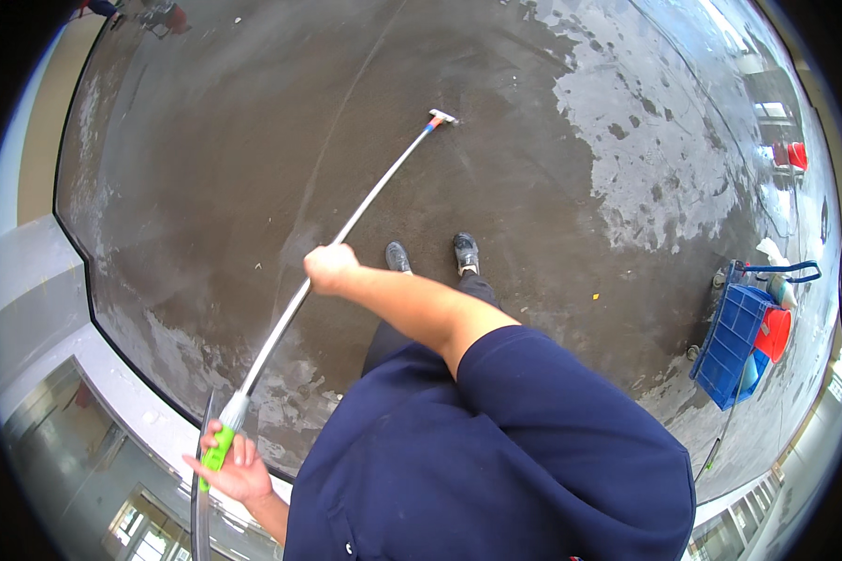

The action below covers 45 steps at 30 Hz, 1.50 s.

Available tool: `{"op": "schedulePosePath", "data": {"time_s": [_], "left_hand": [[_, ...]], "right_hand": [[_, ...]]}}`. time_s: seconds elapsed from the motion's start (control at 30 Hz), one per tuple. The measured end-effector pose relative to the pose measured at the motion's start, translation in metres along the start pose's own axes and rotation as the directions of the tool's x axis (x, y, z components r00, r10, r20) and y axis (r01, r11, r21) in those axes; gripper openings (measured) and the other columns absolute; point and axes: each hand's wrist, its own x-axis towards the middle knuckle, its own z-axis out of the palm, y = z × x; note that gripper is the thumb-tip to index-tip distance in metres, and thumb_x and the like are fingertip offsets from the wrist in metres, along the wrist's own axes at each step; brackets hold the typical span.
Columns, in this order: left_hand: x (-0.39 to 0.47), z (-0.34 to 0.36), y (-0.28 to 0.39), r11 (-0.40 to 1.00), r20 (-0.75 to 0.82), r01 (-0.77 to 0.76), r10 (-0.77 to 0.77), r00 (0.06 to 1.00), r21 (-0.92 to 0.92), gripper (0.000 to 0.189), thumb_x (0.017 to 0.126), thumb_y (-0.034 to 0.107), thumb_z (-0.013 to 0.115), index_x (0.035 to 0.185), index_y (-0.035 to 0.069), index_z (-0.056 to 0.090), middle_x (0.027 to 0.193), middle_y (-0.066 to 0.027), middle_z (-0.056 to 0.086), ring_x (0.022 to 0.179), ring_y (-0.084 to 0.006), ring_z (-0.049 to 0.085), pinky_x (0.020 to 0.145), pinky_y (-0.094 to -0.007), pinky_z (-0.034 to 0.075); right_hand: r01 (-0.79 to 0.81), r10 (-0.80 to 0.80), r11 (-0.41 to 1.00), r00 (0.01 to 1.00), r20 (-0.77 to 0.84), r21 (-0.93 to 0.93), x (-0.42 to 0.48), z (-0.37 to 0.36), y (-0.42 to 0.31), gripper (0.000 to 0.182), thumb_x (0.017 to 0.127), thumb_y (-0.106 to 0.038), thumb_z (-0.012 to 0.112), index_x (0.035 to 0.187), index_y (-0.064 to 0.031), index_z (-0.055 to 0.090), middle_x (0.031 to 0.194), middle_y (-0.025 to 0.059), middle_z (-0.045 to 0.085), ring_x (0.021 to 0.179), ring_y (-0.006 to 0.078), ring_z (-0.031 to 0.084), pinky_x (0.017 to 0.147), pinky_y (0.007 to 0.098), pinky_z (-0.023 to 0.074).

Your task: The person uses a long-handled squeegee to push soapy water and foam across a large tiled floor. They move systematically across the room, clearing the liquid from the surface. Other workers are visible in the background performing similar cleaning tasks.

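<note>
A long-handled floor tool with a silvery metal pole [375, 189] reaches diagonally across the wet floor [407, 63]. Its small white head [442, 116], joined by an orange and blue collar, lies against the floor beyond my feet. My right hand [331, 268] is closed around the middle of the pole. At the lower left, my left hand [235, 468] loosely cups the bright green grip [217, 449] at the pole's end, palm up. A dark, narrow bar [200, 519] passes beside that hand. Both of my dark shoes [466, 249] stand on the floor below the pole.
A blue cart with a plastic crate [733, 336] and a red bucket [774, 335] stands at right. Farther up is another red bucket [797, 156]. A cable [709, 98] crosses the floor there. A low ledge [140, 393] borders the left. Part of another person [103, 8] shows top left.
</note>
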Motion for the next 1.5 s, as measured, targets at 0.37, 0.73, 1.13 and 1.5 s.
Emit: {"op": "schedulePosePath", "data": {"time_s": [0.37,0.73,1.13,1.5], "left_hand": [[0.032,0.027,-0.04,0.986,0.004,0.134,-0.135,0.991,-0.103,0.055,0.099,0.053,0.035,0.088,0.004,0.057,0.115,-0.0089,0.054,0.044,-0.0098,0.035,0.037,-0.0209,0.029],[0.025,-0.057,0.069,0.999,0.089,-0.014,0.011,0.996,0.032,0.047,0.1,0.041,0.035,0.077,0.002,0.046,0.092,-0.0147,0.049,0.028,-0.0099,0.03,0.025,-0.0223,0.022],[0.02,-0.042,0.111,0.975,0.269,-0.098,0.041,0.962,0.201,0.049,0.1,0.041,0.03,0.08,-0.001,0.045,0.091,-0.0169,0.049,0.027,-0.0116,0.032,0.024,-0.0221,0.023],[0.035,-0.022,0.127,0.969,0.297,-0.08,0.007,0.955,0.234,0.046,0.099,0.039,0.032,0.078,-0.001,0.043,0.091,-0.018,0.049,0.026,-0.0119,0.034,0.022,-0.022,0.023]], "right_hand": [[-0.029,0.014,0.987,0.996,-0.092,-0.156,0.046,-0.03,0.043,0.019,0.067,-0.021,0.07,0.081,-0.009,0.072,0.087,0.0114,0.07,0.085,0.0291,0.069,0.071,0.04,0.0564],[0.147,-0.155,0.984,0.985,0.076,0.103,-0.018,0.038,-0.043,0.014,0.071,-0.015,0.066,0.082,-0.0093,0.071,0.084,0.0137,0.07,0.082,0.0313,0.069,0.07,0.0429,0.0555],[0.215,-0.247,0.95,0.961,0.123,0.227,-0.037,0.024,-0.068,0.014,0.074,-0.014,0.063,0.086,-0.0095,0.07,0.088,0.0138,0.07,0.085,0.0328,0.068,0.072,0.0427,0.0548],[0.142,-0.157,0.947,0.987,0.031,0.29,-0.035,0.032,-0.069,0.011,0.073,-0.014,0.064,0.081,-0.0105,0.071,0.086,0.0164,0.069,0.084,0.0333,0.068,0.072,0.043,0.0547]]}}
